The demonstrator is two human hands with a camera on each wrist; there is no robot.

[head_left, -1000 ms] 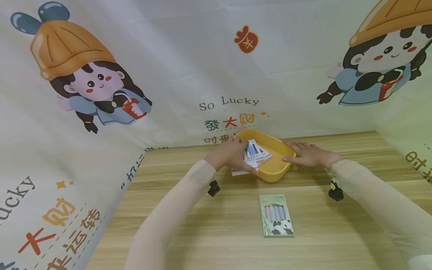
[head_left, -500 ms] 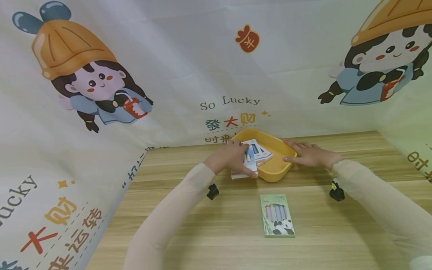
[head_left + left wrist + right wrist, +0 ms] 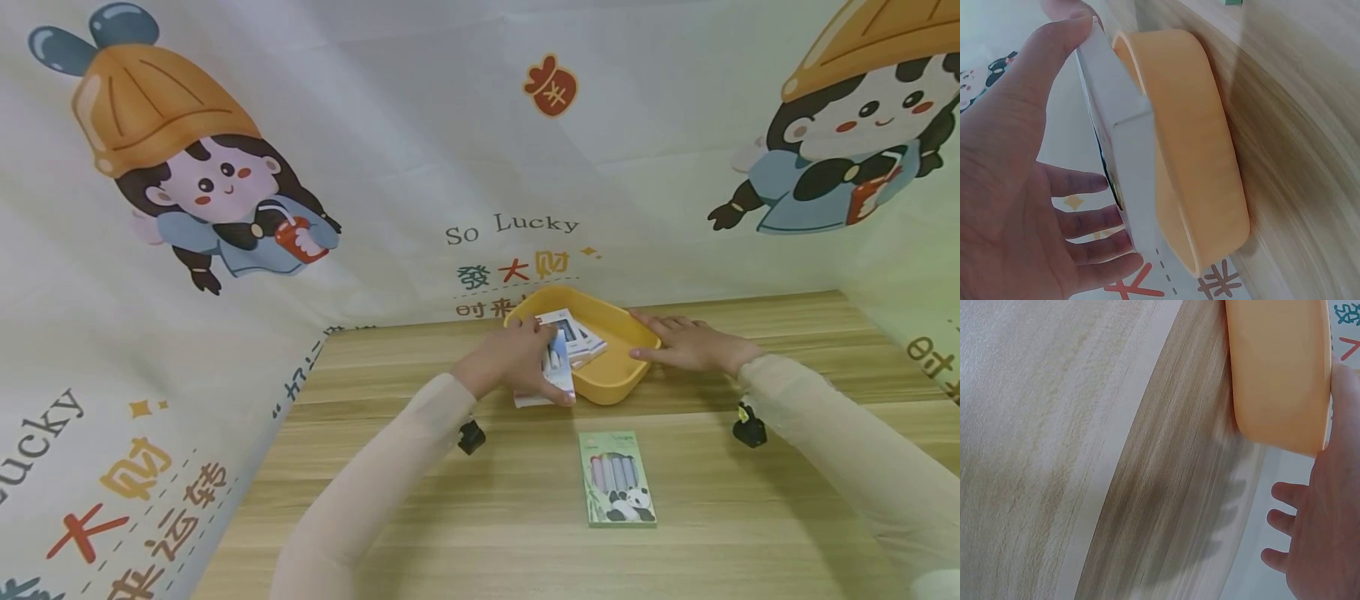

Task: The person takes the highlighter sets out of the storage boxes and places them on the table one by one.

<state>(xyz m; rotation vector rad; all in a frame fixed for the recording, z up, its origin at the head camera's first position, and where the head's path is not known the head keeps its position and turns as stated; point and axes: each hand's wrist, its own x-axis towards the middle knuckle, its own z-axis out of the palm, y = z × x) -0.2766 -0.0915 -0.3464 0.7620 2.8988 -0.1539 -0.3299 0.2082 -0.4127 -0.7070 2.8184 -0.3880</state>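
A yellow bin [image 3: 617, 390] stands at the back of the table with white boxes [image 3: 577, 335] lying inside. Over its left rim, my left hand [image 3: 508, 360] grips a white box [image 3: 553, 385] with a blue picture of pens, thumb on one edge and fingers on the other. The left wrist view shows this white box [image 3: 1132, 134] tilted beside the bin's rim. My right hand [image 3: 688, 343] rests against the bin's right end, its thumb at the rim and fingers extended. In the right wrist view, the bin [image 3: 1282, 375] shows its outer wall.
A green box [image 3: 617, 479] with a panda and coloured pens printed on it lies flat on the wooden table [image 3: 480, 517], nearer to me. A printed cloth [image 3: 375, 150] hangs directly behind the bin and along both sides.
My left hand and the white box have shifted slightly toward me along the bin's left rim. The right hand, bin and green box stay in place.
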